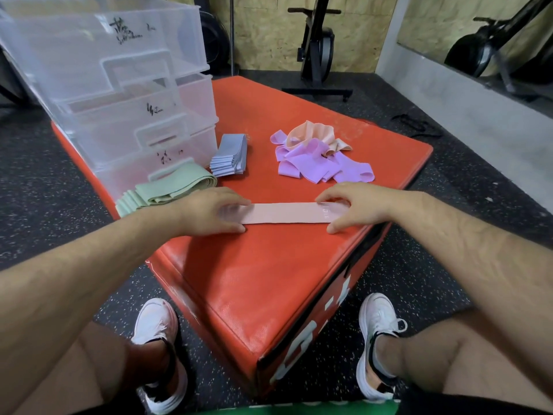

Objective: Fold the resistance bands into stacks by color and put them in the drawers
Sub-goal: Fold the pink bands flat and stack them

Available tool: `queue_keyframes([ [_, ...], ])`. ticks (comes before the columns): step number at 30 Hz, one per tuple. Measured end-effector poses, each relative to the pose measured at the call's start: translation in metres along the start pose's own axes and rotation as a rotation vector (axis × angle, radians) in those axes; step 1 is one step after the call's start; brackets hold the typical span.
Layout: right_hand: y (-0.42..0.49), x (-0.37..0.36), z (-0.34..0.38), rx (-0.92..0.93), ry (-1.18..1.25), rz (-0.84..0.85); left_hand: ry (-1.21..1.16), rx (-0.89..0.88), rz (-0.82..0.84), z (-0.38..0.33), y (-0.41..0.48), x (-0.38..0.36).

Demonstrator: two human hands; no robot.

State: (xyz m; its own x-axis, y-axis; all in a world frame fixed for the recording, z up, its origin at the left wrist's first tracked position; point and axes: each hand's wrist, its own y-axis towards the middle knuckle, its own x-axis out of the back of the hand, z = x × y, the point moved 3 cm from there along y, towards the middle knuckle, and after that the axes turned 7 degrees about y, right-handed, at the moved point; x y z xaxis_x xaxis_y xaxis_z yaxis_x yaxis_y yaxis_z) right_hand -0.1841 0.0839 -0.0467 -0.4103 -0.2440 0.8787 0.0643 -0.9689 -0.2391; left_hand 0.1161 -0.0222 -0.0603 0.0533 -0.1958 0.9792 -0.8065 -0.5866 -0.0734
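1. The red vinyl-covered foam box [269,265] stands with one corner pointing toward the person. Its top edge runs just below the right hand's thumb and drops away under the left wrist.
2. A pale pink flat elastic resistance band [284,212] lies stretched out on the box top between the hands, near that front edge.
3. Bare red surface lies beyond the fingertips, before any pile.
4. The left hand [209,211] rests on the band's left end. Its fingers are nearly straight along the far edge and its thumb is along the near edge, so it is not clenched.
5. The right hand [350,205] arches over the band's right end. Its fingers are loosely bent, with the tips down at the far edge and the thumb at the near edge. It presses rather than grasps.
6. A folded stack of pale green bands [161,190] lies just beyond the left wrist, against the clear plastic drawer unit [119,85].
7. A folded stack of grey-blue bands [230,158] lies beyond the left hand's fingers.
8. A loose heap of lilac and peach bands [323,157] lies beyond the right hand, apart from it.
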Motion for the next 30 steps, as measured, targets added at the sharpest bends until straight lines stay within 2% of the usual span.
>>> queue_keyframes([
  [5, 0.002, 0.004, -0.001, 0.045, -0.086, -0.040, -0.035, -0.049, -0.083, -0.001, 0.013, -0.001],
  [11, 0.000, 0.005, 0.000, 0.030, -0.075, -0.045, 0.000, -0.029, -0.042, -0.004, 0.019, -0.002],
  [15, 0.012, 0.014, 0.007, 0.018, 0.061, -0.251, -0.012, -0.001, -0.102, -0.017, 0.040, 0.005],
  [22, 0.062, 0.034, 0.027, 0.006, 0.109, -0.545, 0.024, 0.063, -0.300, -0.037, 0.110, 0.025],
  [26, 0.107, 0.041, 0.018, -0.166, 0.090, -0.600, 0.172, 0.090, -0.282, -0.036, 0.140, 0.024],
  [30, 0.134, 0.055, -0.003, -0.384, 0.215, -0.679, 0.156, 0.120, -0.265, -0.032, 0.163, 0.016],
])
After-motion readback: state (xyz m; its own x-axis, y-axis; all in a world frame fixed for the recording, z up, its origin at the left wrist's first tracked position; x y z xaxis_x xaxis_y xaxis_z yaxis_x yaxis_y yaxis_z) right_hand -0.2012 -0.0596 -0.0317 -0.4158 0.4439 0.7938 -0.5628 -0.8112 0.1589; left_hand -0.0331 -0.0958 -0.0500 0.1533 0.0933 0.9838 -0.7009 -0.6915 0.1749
